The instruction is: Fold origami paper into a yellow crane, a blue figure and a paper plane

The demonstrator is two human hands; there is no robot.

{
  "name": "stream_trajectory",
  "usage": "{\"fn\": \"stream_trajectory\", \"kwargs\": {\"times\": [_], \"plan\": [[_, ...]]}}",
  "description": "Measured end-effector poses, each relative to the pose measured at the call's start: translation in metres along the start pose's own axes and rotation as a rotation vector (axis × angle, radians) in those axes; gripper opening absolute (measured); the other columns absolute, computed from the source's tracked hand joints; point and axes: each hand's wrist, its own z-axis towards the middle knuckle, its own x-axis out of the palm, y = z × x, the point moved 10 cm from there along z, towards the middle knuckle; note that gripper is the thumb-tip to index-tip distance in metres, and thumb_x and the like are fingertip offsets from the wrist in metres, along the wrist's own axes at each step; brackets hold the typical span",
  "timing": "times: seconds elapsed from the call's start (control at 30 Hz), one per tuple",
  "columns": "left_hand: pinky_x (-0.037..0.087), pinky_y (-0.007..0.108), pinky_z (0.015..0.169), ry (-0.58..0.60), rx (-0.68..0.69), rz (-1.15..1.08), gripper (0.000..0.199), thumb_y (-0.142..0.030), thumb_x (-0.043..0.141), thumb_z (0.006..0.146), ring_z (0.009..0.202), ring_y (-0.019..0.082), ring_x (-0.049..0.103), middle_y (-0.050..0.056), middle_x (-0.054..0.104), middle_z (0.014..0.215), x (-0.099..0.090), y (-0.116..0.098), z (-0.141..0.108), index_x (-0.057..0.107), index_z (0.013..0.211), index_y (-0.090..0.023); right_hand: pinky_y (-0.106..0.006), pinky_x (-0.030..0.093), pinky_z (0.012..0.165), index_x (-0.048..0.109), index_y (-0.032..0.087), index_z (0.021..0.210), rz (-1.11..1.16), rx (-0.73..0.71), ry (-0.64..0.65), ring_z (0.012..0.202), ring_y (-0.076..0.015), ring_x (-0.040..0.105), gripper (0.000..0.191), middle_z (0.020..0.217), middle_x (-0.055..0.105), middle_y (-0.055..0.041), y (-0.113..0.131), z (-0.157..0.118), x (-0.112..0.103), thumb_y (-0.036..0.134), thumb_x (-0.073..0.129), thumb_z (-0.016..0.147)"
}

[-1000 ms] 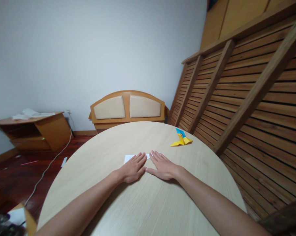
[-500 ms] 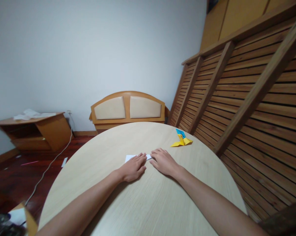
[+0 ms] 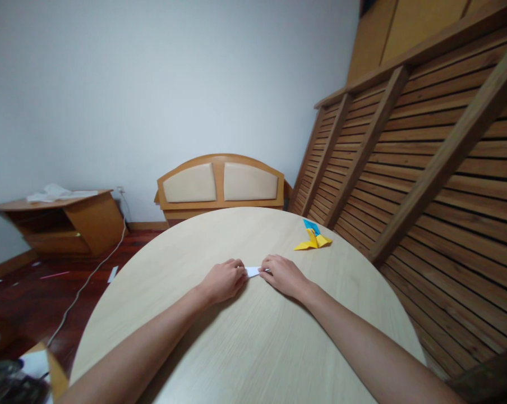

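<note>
A small folded piece of white paper (image 3: 252, 271) lies at the middle of the round table, mostly covered by my hands. My left hand (image 3: 225, 280) has its fingers curled in and closed on the paper's left end. At the right end, my right hand (image 3: 282, 274) pinches the paper between thumb and fingers. Only the short stretch of paper between the two hands shows, so its full shape is hidden. Beyond my right hand stands a yellow origami bird (image 3: 313, 240), with a blue folded paper (image 3: 310, 226) right behind it.
The round wooden table (image 3: 220, 353) fills the foreground. Behind it stands a padded headboard (image 3: 220, 205) against the wall. A slatted wooden frame (image 3: 438, 185) leans along the right. At left are a low cabinet (image 3: 91, 224) and a white cable (image 3: 85, 286) on the floor.
My left hand has gone from lying flat across the paper to curling its fingers around its left end. The right hand now pinches the other end. Less of the paper shows.
</note>
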Motion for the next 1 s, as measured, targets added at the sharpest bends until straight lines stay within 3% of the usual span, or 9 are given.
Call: {"fn": "stream_trajectory", "kwargs": {"times": [0.53,1.0], "plan": [[0.044,0.024,0.067,0.027,-0.036,-0.030,0.027,-0.026,0.041,0.094,0.075,0.016,0.064,0.005,0.070,0.088,-0.006,0.010,-0.001,0.067,0.089,-0.020,-0.027,0.041,0.080,0.074,0.019,0.096,0.022,0.002,0.023,0.092,-0.0187,0.062,0.023,0.098,0.070,-0.0066,0.001,-0.001,-0.004,0.027,0.052,0.095],[0.046,0.023,0.071,0.001,-0.061,-0.061,0.031,-0.025,0.040,0.095,0.084,0.017,0.068,0.002,0.073,0.098,-0.007,0.018,-0.002,0.068,0.108,-0.028,-0.028,0.041,0.084,0.071,0.016,0.099,0.009,0.013,0.038,0.098,-0.0191,0.060,0.027,0.103,0.069,-0.0083,0.001,0.002,0.003,0.026,0.045,0.099]]}}
